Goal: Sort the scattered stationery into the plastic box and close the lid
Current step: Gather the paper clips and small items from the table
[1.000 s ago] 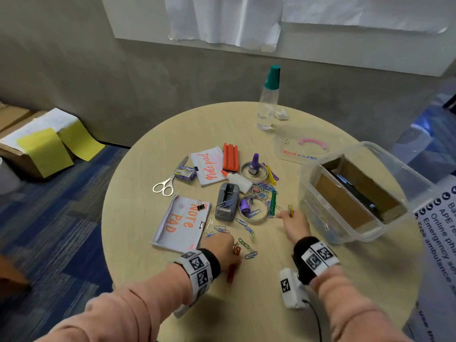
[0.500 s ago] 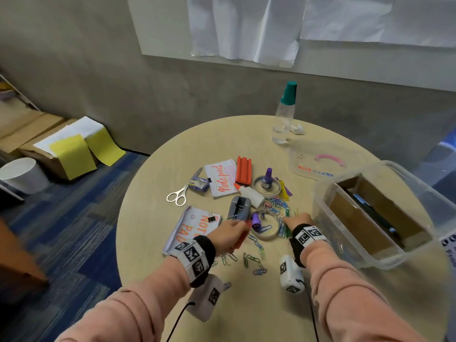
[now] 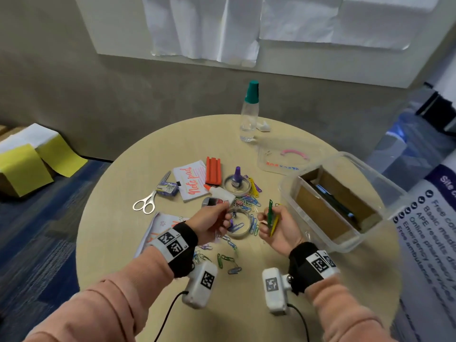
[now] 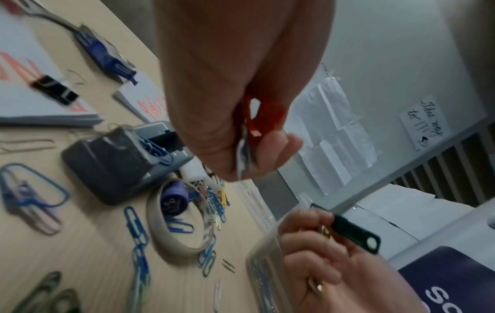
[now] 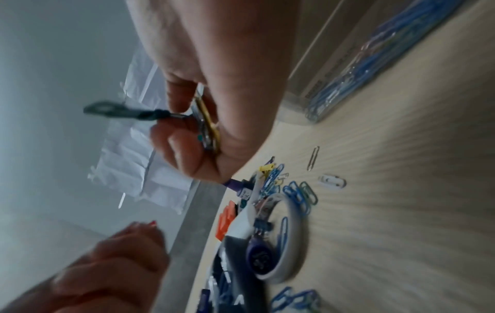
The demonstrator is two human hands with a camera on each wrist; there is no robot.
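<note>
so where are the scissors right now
In the head view the scissors lie on the table's left side, beside the blue staple box, untouched.

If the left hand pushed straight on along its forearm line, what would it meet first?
Probably the white glue bottle lying just beyond the left hand, which grips a red clip. The grey tape dispenser lies under the fingers; the hand's height above the table is unclear.
</note>
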